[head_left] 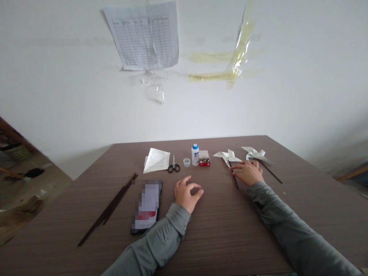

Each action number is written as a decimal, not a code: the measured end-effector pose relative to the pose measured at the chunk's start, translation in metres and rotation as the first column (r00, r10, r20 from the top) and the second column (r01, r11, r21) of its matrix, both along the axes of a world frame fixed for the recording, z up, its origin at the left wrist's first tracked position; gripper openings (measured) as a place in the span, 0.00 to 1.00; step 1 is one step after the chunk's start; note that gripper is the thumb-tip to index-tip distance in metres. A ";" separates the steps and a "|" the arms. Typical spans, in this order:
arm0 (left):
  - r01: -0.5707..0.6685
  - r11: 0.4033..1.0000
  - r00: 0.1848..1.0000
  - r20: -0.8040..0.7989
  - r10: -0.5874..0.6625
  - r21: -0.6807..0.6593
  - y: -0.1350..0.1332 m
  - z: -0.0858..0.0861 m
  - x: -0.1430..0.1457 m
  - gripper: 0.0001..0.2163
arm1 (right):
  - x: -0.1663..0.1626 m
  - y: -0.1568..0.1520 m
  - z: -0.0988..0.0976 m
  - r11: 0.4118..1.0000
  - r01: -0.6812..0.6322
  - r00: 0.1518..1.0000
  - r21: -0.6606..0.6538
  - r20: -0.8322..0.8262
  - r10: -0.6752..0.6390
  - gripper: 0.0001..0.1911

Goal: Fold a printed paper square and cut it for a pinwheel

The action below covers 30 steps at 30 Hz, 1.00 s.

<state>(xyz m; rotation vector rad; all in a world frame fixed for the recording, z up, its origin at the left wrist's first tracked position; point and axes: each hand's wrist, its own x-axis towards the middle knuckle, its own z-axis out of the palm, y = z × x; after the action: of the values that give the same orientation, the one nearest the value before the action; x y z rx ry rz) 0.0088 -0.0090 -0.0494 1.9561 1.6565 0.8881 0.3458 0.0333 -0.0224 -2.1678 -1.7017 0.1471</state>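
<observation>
My left hand rests over the middle of the table, fingers curved and apart, with nothing in it. It is nearest to the phone, whose screen is blurred out. On the right, the fingertips of my right hand close on the thin dark stick of a white paper pinwheel, which lies on the table. Beyond that hand lies a second paper pinwheel, its stick pointing toward the lower right.
Along the back stand folded printed paper sheets, black-handled scissors, a small clear cup, a white bottle with a blue cap and a red box of small metal pieces. Several dark sticks lie at left. A wall rises behind.
</observation>
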 end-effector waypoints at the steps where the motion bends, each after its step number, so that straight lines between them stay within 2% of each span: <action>1: 0.006 1.000 1.000 0.000 -0.006 -0.001 0.000 -0.001 0.000 0.05 | -0.001 0.000 0.000 1.000 0.002 1.000 -0.006 0.004 -0.002 0.13; 5: 0.015 1.000 1.000 -0.022 -0.015 -0.019 0.000 0.001 0.000 0.05 | -0.002 -0.002 0.002 0.999 0.034 0.999 -0.033 0.028 -0.034 0.13; 9: -0.009 0.999 0.998 -0.056 0.007 -0.038 -0.005 0.011 0.004 0.06 | 0.005 -0.001 0.005 0.995 0.046 0.998 -0.090 0.041 -0.042 0.15; 16: -0.022 0.996 0.996 -0.086 0.014 -0.088 -0.009 0.024 0.007 0.06 | 0.023 0.004 0.002 0.994 0.092 0.993 -0.064 0.074 -0.087 0.16; 25: -0.021 0.995 0.996 -0.093 0.012 -0.096 -0.010 0.026 0.005 0.06 | 0.044 0.001 0.020 0.972 0.175 0.984 -0.158 0.051 -0.169 0.17; 30: -0.026 0.995 0.995 -0.096 0.017 -0.094 -0.010 0.025 0.005 0.07 | 0.054 0.003 0.020 0.963 0.211 0.977 -0.170 0.052 -0.205 0.18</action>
<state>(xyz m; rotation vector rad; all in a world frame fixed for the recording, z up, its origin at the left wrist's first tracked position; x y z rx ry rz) 0.0137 -0.0186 -0.0244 1.9472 1.7427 0.7201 0.3993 0.0364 -0.0021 -2.4755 -1.5161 0.2106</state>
